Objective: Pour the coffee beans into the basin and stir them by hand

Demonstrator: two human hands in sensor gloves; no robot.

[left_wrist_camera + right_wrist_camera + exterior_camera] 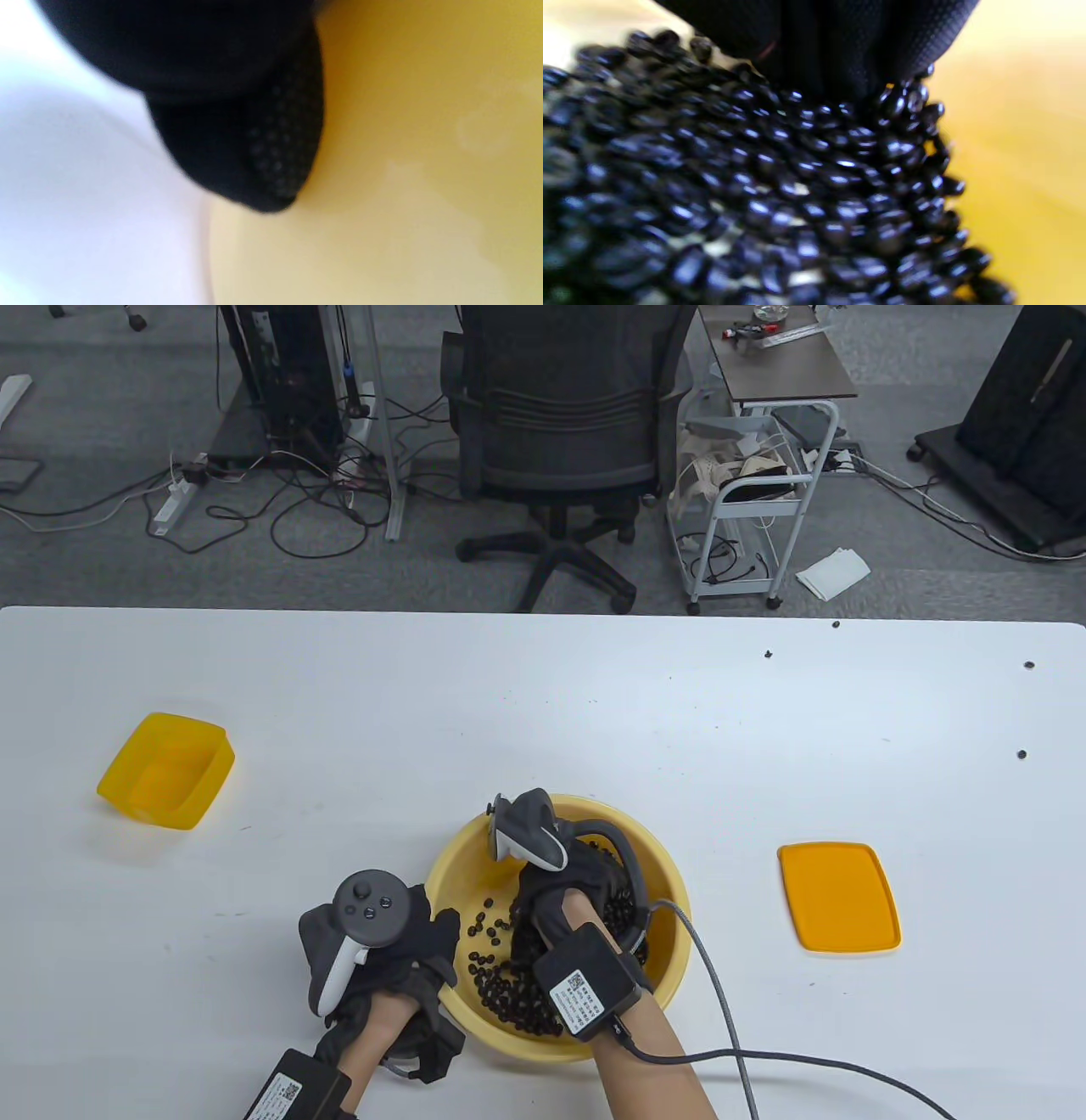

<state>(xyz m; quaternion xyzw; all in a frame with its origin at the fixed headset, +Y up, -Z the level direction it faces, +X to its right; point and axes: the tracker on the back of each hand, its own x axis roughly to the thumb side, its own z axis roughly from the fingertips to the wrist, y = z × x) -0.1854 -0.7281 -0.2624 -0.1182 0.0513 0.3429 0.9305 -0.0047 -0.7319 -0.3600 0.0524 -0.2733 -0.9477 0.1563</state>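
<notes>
The yellow basin stands near the table's front edge, with dark coffee beans heaped in its bottom. My right hand reaches down inside it, palm over the pile. In the right wrist view its gloved fingers go straight into the glossy beans, with the basin wall beside them. My left hand grips the basin's left rim, thumb over the edge. The left wrist view shows a gloved fingertip pressed on the basin's outer wall.
An empty yellow tub sits at the left of the white table. Its flat orange lid lies to the right of the basin. A few stray beans dot the far right. An office chair and a cart stand beyond.
</notes>
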